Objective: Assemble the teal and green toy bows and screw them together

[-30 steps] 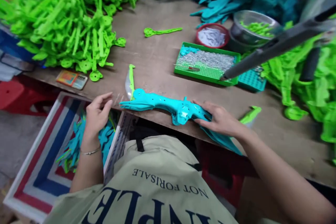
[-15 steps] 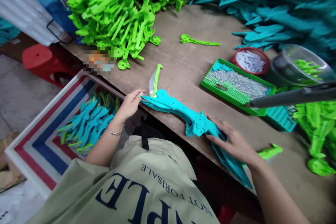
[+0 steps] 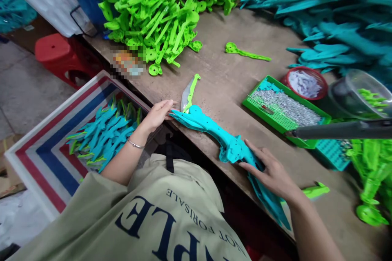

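Note:
A long teal plastic toy part [image 3: 214, 128], curved and bow-like, lies along the table's front edge. My left hand [image 3: 159, 115] is closed at its left tip, fingers together. My right hand [image 3: 271, 169] grips the right portion, thumb on the near side and fingers on the far side. Knobs and holes show on the teal part just left of that hand. Touching or just behind its left half is a blade-shaped piece [image 3: 189, 94] in grey and lime green. Another lime-green piece [image 3: 317, 191] sticks out beyond my right wrist, its near end hidden.
Lime-green parts [image 3: 153, 12] are heaped at the back left, teal parts [image 3: 346, 20] at the back right. A green basket of screws [image 3: 275, 120] stands right of centre, near a red bowl [image 3: 286, 77] and a dark powered-driver-like tool [image 3: 337, 129]. A striped container [image 3: 39, 159] holds teal-green assemblies at left.
The camera view has shifted, so the table's contents sit slightly further right. Both hands stay on the teal part, with little visible movement.

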`<act>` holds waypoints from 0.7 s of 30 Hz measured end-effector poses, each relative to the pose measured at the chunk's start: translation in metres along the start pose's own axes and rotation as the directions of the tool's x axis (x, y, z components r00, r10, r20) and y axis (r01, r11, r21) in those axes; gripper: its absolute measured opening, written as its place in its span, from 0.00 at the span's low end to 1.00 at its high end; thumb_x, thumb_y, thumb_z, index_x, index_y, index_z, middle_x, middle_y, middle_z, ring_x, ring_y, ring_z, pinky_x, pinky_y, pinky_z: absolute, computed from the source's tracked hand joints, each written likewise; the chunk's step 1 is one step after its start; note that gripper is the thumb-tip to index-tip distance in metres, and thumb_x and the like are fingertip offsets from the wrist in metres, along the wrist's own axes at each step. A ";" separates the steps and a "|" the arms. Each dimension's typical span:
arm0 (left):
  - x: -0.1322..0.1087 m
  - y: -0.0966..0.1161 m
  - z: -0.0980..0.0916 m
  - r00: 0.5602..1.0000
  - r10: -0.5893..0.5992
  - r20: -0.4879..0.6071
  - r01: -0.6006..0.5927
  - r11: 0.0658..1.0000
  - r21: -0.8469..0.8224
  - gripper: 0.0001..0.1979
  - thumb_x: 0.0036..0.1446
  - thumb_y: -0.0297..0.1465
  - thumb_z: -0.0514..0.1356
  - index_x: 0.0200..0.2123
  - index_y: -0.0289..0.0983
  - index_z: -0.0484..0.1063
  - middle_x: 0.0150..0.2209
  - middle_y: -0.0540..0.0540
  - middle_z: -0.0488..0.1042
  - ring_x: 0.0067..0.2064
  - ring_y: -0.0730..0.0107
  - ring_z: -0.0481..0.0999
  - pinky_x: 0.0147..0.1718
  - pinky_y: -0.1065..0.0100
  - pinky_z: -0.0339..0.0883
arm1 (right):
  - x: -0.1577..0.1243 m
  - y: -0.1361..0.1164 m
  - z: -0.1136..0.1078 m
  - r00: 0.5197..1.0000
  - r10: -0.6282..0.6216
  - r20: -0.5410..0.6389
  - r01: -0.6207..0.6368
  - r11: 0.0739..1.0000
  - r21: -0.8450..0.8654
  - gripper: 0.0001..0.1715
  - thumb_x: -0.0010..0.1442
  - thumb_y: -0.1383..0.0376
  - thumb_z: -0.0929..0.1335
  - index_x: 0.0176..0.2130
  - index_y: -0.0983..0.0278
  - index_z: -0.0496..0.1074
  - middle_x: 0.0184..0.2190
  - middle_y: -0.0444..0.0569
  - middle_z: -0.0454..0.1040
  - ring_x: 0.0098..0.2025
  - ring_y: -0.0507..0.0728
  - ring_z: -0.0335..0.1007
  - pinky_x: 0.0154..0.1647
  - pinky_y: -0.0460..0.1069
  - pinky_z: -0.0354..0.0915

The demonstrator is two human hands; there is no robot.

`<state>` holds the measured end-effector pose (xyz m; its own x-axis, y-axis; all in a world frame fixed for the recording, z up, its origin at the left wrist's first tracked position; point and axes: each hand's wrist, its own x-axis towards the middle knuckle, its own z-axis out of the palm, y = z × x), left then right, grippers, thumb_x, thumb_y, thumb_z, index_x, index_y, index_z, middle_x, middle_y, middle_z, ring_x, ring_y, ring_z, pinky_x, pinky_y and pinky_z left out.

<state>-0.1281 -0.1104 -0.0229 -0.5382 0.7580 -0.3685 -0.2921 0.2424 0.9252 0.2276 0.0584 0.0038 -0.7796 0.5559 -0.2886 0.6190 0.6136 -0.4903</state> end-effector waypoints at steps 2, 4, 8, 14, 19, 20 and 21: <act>0.000 0.002 0.002 1.000 -0.016 0.015 0.016 1.000 -0.015 0.22 0.60 0.48 0.63 0.44 0.34 0.77 0.34 0.45 0.80 0.35 0.68 0.80 0.36 0.69 0.74 | 0.000 -0.001 0.000 1.000 -0.006 -0.011 0.006 1.000 0.003 0.47 0.64 0.37 0.60 0.71 0.58 0.58 0.37 0.52 0.71 0.40 0.63 0.74 0.46 0.57 0.72; 0.001 0.005 0.003 0.999 -0.020 0.036 0.020 1.000 0.007 0.24 0.60 0.49 0.63 0.45 0.34 0.78 0.34 0.45 0.80 0.36 0.67 0.79 0.35 0.69 0.73 | 0.000 -0.001 0.001 1.000 -0.013 -0.019 0.013 1.000 0.008 0.46 0.64 0.37 0.60 0.71 0.58 0.58 0.38 0.52 0.70 0.40 0.62 0.74 0.47 0.57 0.72; 0.004 0.010 0.002 0.996 -0.017 0.086 0.009 0.995 0.096 0.29 0.59 0.54 0.60 0.48 0.34 0.79 0.39 0.41 0.82 0.40 0.62 0.80 0.36 0.66 0.73 | 0.000 -0.002 0.001 0.999 -0.033 -0.019 0.033 0.999 -0.003 0.46 0.64 0.37 0.60 0.70 0.60 0.59 0.37 0.52 0.69 0.39 0.62 0.74 0.46 0.57 0.72; 0.004 0.009 0.002 0.988 0.029 0.154 -0.063 0.973 0.220 0.36 0.51 0.61 0.62 0.47 0.35 0.78 0.41 0.43 0.81 0.45 0.57 0.78 0.40 0.62 0.73 | -0.003 0.002 0.002 0.992 -0.090 -0.086 0.087 0.995 -0.039 0.44 0.65 0.39 0.60 0.69 0.61 0.61 0.38 0.52 0.69 0.38 0.61 0.74 0.46 0.57 0.73; 0.000 0.004 0.002 0.985 0.043 0.167 -0.086 0.962 0.259 0.35 0.52 0.63 0.58 0.39 0.35 0.76 0.35 0.47 0.77 0.40 0.63 0.77 0.41 0.60 0.75 | -0.004 0.004 0.005 0.992 -0.096 -0.087 0.093 0.995 -0.038 0.43 0.65 0.39 0.61 0.69 0.60 0.62 0.39 0.53 0.71 0.41 0.62 0.75 0.47 0.57 0.73; 0.000 0.004 0.002 0.984 0.042 0.173 -0.089 0.958 0.272 0.34 0.54 0.62 0.57 0.38 0.35 0.76 0.33 0.48 0.76 0.39 0.64 0.76 0.40 0.60 0.75 | -0.004 0.004 0.004 0.992 -0.098 -0.079 0.096 0.995 -0.035 0.43 0.65 0.39 0.61 0.69 0.60 0.62 0.40 0.53 0.71 0.42 0.62 0.75 0.48 0.57 0.73; -0.001 0.006 0.001 0.982 0.042 0.183 -0.094 0.953 0.287 0.32 0.55 0.61 0.57 0.36 0.35 0.76 0.32 0.48 0.76 0.37 0.64 0.76 0.40 0.59 0.74 | -0.004 0.004 0.004 0.992 -0.102 -0.073 0.099 0.994 -0.034 0.43 0.65 0.40 0.62 0.68 0.60 0.62 0.40 0.53 0.72 0.42 0.63 0.76 0.48 0.57 0.73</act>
<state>-0.1286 -0.1091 -0.0173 -0.3962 0.8655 -0.3066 -0.0010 0.3335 0.9427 0.2325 0.0564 -0.0004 -0.8294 0.5299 -0.1767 0.5413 0.6843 -0.4886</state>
